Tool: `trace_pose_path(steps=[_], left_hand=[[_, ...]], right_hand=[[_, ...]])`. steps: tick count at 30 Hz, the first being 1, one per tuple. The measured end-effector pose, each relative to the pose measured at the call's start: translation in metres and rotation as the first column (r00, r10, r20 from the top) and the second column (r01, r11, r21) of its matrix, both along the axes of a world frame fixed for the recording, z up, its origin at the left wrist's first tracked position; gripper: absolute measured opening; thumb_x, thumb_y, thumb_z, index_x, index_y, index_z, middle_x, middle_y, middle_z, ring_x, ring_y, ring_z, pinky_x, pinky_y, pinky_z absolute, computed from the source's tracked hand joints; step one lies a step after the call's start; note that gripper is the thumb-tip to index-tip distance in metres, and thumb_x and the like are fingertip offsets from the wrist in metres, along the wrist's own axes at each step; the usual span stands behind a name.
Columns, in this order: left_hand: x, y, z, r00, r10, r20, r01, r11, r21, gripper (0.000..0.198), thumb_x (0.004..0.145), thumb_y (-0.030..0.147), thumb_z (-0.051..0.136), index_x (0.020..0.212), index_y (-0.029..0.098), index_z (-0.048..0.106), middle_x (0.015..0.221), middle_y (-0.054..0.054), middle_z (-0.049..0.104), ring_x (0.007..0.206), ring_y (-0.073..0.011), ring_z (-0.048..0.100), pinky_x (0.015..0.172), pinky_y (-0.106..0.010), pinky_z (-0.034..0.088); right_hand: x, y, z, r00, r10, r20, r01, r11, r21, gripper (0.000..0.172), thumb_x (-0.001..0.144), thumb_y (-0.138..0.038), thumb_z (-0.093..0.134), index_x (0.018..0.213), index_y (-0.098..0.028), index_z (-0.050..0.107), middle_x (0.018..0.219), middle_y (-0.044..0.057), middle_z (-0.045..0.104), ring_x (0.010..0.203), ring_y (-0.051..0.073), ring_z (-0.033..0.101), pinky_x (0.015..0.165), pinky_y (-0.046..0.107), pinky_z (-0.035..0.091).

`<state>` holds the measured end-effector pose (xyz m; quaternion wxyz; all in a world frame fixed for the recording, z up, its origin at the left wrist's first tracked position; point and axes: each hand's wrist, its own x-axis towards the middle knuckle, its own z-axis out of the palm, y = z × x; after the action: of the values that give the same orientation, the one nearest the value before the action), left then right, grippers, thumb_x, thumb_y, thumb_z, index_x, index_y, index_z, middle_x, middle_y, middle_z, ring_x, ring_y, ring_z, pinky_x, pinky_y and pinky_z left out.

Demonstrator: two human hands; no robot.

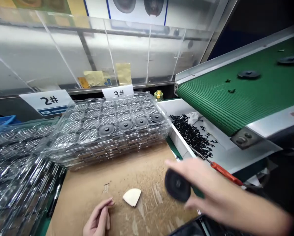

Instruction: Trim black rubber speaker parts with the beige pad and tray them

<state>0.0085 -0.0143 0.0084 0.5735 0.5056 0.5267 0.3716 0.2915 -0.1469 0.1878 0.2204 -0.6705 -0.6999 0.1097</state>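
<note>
My right hand [218,186] reaches in from the lower right, with its fingers gripping a round black rubber disc [177,185] by the edge; the disc is a little blurred. My left hand [98,218] rests at the bottom edge on a brown cardboard sheet [127,170], holding nothing. Its fingertips are close to a white wedge-shaped piece [132,196] lying on the cardboard. Beyond the cardboard is a stack of clear plastic trays [88,121], with several black discs [125,125] in the front compartments.
A green conveyor belt [235,88] on the right carries black discs and small black bits. Beside it, a white bin [183,113] holds a heap of small black parts. A red-handled tool [225,173] lies on the bin's edge. More clear trays [14,164] are stacked at left, below labels 2# and 3#.
</note>
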Motion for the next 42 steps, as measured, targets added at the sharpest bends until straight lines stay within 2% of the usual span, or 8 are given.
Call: trace_pose_path(steps=[6,10,13,18,26,31,36,42], left_hand=[[0.018,-0.027,0.031,0.971,-0.230,0.066,0.239,0.939,-0.246,0.036,0.068,0.041,0.067,0.096,0.019,0.065,0.092,-0.008,0.070,0.053,-0.0108,0.056,0.048,-0.021,0.044],[0.039,-0.062,0.052,0.855,-0.264,0.447,0.428,0.846,-0.318,0.069,0.052,0.048,0.077,0.114,0.027,0.058,0.123,-0.012,0.058,0.109,-0.0288,0.054,0.088,-0.036,0.044],[0.048,-0.074,0.063,0.838,-0.213,0.503,0.438,0.812,-0.386,0.073,0.050,0.044,0.079,0.117,0.028,0.055,0.130,-0.010,0.052,0.123,-0.0303,0.042,0.097,-0.036,0.037],[0.042,-0.074,0.075,0.840,-0.062,0.539,0.385,0.768,-0.511,0.076,0.050,0.039,0.080,0.120,0.028,0.052,0.133,-0.009,0.048,0.122,-0.0318,0.042,0.104,-0.040,0.028],[0.002,-0.068,0.074,0.751,0.060,0.658,0.401,0.750,-0.526,0.071,0.061,0.033,0.076,0.124,0.031,0.043,0.121,-0.010,0.057,0.109,-0.0282,0.055,0.091,-0.038,0.044],[-0.022,-0.060,0.072,0.720,0.116,0.684,0.359,0.781,-0.511,0.064,0.062,0.030,0.075,0.119,0.029,0.047,0.122,-0.010,0.056,0.108,-0.0300,0.056,0.093,-0.041,0.043],[-0.039,-0.055,0.075,0.696,0.159,0.700,0.311,0.812,-0.493,0.062,0.060,0.031,0.076,0.116,0.028,0.050,0.119,-0.009,0.058,0.110,-0.0342,0.054,0.091,-0.040,0.045],[-0.051,-0.053,0.068,0.653,0.205,0.729,0.306,0.809,-0.502,0.065,0.058,0.030,0.078,0.116,0.029,0.051,0.126,-0.009,0.054,0.115,-0.0330,0.051,0.091,-0.038,0.046]], right_hand=[[-0.063,-0.013,-0.101,0.881,-0.147,-0.450,0.036,0.968,-0.248,0.094,0.055,-0.030,0.080,0.137,-0.025,0.034,0.122,0.008,0.053,0.111,0.027,0.049,0.094,0.039,0.043],[-0.079,-0.012,-0.103,0.799,-0.220,-0.560,0.085,0.963,-0.257,0.091,0.061,-0.022,0.077,0.138,-0.030,0.029,0.129,0.006,0.046,0.120,0.024,0.040,0.101,0.039,0.036],[-0.082,-0.012,-0.096,0.795,-0.105,-0.597,-0.019,0.980,-0.197,0.091,0.062,-0.021,0.077,0.136,-0.035,0.027,0.129,0.001,0.044,0.120,0.020,0.038,0.101,0.035,0.035],[-0.093,-0.005,-0.093,0.813,-0.035,-0.582,-0.067,0.986,-0.152,0.086,0.067,-0.025,0.074,0.136,-0.035,0.023,0.131,0.000,0.042,0.122,0.018,0.035,0.102,0.032,0.033],[-0.123,0.006,-0.108,0.843,-0.052,-0.536,-0.012,0.993,-0.116,0.085,0.078,-0.042,0.062,0.141,-0.031,0.006,0.143,0.006,0.027,0.131,0.025,0.025,0.105,0.044,0.029],[-0.121,0.024,-0.127,0.890,-0.278,-0.362,0.255,0.961,-0.110,0.054,0.090,-0.039,0.041,0.138,-0.033,0.019,0.134,0.007,0.038,0.123,0.025,0.037,0.098,0.048,0.036],[-0.124,0.040,-0.158,0.971,-0.237,-0.030,0.228,0.959,-0.168,0.048,0.085,-0.034,0.049,0.132,-0.027,0.039,0.120,0.013,0.045,0.109,0.030,0.048,0.086,0.047,0.046],[-0.118,0.059,-0.180,0.971,-0.238,0.000,0.236,0.962,-0.140,0.037,0.085,-0.026,0.045,0.120,-0.018,0.054,0.118,0.018,0.045,0.103,0.033,0.050,0.082,0.051,0.045]])
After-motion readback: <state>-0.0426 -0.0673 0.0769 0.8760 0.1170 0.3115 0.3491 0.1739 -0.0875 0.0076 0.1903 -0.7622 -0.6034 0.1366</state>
